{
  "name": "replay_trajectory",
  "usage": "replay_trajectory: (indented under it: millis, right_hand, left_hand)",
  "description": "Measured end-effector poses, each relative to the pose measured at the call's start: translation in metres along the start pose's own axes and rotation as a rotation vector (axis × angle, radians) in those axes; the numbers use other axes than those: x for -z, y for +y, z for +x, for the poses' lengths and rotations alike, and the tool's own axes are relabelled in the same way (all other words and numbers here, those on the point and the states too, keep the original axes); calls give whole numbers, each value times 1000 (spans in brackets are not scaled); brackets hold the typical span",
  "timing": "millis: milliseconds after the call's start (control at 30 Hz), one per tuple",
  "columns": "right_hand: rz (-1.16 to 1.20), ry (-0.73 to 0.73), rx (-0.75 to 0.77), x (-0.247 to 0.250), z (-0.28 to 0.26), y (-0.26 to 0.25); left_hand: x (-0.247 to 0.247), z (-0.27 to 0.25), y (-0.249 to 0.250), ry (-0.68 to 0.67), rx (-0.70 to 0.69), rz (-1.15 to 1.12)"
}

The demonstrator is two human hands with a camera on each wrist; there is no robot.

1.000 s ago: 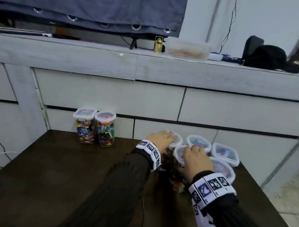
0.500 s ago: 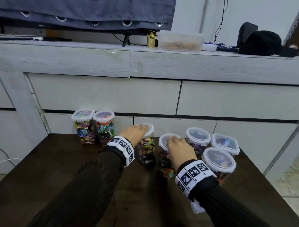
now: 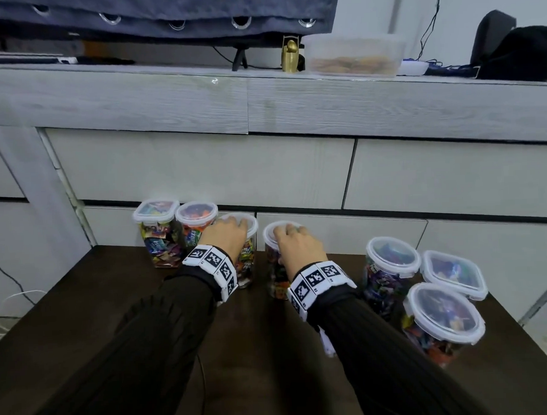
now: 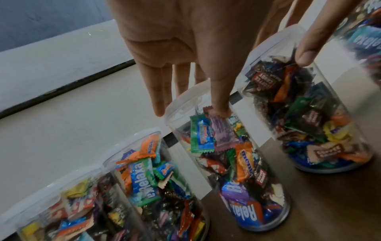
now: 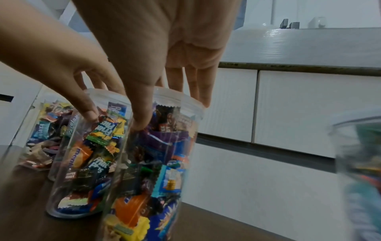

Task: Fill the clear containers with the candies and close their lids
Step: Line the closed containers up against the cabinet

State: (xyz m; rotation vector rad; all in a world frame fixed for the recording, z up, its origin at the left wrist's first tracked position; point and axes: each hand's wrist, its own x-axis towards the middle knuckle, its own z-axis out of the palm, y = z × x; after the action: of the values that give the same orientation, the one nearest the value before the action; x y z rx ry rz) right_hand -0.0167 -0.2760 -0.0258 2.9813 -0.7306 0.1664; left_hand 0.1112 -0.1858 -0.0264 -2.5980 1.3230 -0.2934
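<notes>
Candy-filled clear containers with white lids stand on a dark table (image 3: 113,308). My left hand (image 3: 229,237) (image 4: 191,104) grips one round container (image 3: 247,255) (image 4: 237,163) from above, thumb on its side, fingers over the lid's far rim. It stands right beside a round-lidded container (image 3: 196,210) and a square-lidded one (image 3: 155,209) at the back left. My right hand (image 3: 296,247) (image 5: 172,112) grips a second round container (image 3: 273,270) (image 5: 154,163) the same way, just right of the first. Both lids are on.
Three more lidded candy containers (image 3: 393,255) (image 3: 453,271) (image 3: 443,313) cluster at the table's right, near its edge. A white drawer cabinet (image 3: 201,166) rises right behind the table. On its top are a clear food box (image 3: 353,56) and a black bag (image 3: 516,52).
Both hands have carried their containers leftward from the right-hand cluster. The left one now stands next to the two containers at the back left.
</notes>
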Motion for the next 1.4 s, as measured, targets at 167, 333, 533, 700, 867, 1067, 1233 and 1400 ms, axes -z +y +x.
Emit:
replay_trajectory:
  millis: [167,333,533,700,867,1067,1233,1400]
  right_hand:
    - [15,28,17,-7,32,-6]
    - [10,32,21,-11,56,-7]
    - [-10,57,-5,-15,74,-6]
    - [-25,44,-6,-18,77,-6]
    - [-3,-113,13,-12,75,3]
    - [81,-14,-84,19,28,19]
    - [-13,-41,-151,52,-49,50]
    - [-6,-113,-263,61,-126,95]
  left_hand:
    - [-8,19,-5,13,40,28]
    - [-14,30,-12,26,122,5]
    - [-20,34,-18,60,114,-42]
    - [-28,38,-19,87,122,-29]
    - [-28,37,-23,39,89,-62]
    - [-16,7,-11,140,26,-260]
    - [12,-12,40,176,-244,-287]
    - [41,-7,121,159,-433,-366]
